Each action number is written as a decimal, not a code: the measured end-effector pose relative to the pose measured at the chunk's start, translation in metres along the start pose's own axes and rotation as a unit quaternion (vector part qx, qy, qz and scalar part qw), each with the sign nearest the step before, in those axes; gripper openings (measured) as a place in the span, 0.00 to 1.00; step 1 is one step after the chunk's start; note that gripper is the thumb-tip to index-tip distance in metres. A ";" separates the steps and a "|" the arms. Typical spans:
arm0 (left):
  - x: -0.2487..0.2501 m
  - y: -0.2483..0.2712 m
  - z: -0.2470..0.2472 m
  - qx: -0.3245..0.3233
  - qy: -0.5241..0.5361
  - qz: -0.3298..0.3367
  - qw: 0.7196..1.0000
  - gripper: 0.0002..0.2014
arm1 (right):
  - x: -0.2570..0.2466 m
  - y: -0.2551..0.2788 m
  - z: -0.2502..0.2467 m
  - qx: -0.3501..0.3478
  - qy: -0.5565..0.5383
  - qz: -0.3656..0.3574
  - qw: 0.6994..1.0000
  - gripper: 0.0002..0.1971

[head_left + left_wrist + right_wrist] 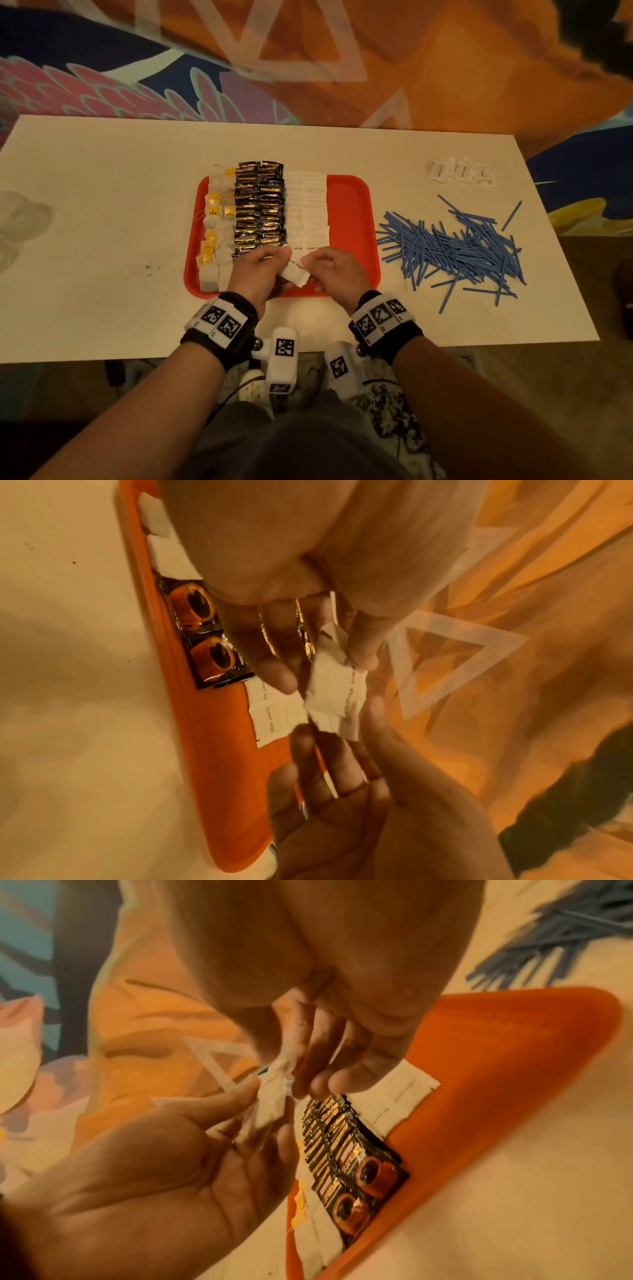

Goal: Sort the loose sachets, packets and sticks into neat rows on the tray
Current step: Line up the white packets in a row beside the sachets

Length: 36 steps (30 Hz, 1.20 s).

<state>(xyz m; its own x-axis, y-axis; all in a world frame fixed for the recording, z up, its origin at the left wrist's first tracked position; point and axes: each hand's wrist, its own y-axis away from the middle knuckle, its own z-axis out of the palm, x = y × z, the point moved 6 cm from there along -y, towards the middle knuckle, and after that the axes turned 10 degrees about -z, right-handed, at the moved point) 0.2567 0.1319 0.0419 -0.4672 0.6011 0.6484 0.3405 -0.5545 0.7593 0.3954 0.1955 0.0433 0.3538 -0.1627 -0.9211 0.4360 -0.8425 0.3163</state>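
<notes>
Hands, left [257,270] and right [337,270], pinch one white sachet [295,273] above the tray [356,219], blue sticks [452,250] heaped alongside.

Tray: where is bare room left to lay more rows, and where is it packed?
The red tray is bare along its right side, between the white sugar sachets and the right rim. Its left and middle are packed: tea bags, black coffee packets, then the sachets. Both hands crowd the near edge. On the table, blue sticks fill the right; the left lies mostly bare.

Both hands cover the red tray's [352,205] near rim; the held sachet's [294,272] print seems unreadable.
</notes>
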 end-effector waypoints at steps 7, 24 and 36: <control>-0.004 -0.014 -0.012 0.040 0.019 -0.014 0.999 0.03 | 0.034 -0.016 -0.006 0.010 0.049 0.034 0.998 0.03; -0.018 -0.018 -0.097 0.094 0.004 -0.013 0.996 0.03 | 0.074 -0.106 0.010 -0.007 0.266 0.068 0.962 0.06; -0.021 -0.019 -0.111 0.099 -0.007 -0.007 0.995 0.02 | 0.049 -0.103 0.039 -0.043 0.379 -0.121 0.916 0.07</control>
<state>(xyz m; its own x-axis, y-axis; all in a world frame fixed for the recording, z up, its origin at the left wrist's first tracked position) 0.1695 0.0657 0.0076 -0.4622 0.6168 0.6371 0.4888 -0.4222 0.7634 0.3359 0.2545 -0.0431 0.6966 0.4553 -0.5544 0.6305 -0.7573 0.1703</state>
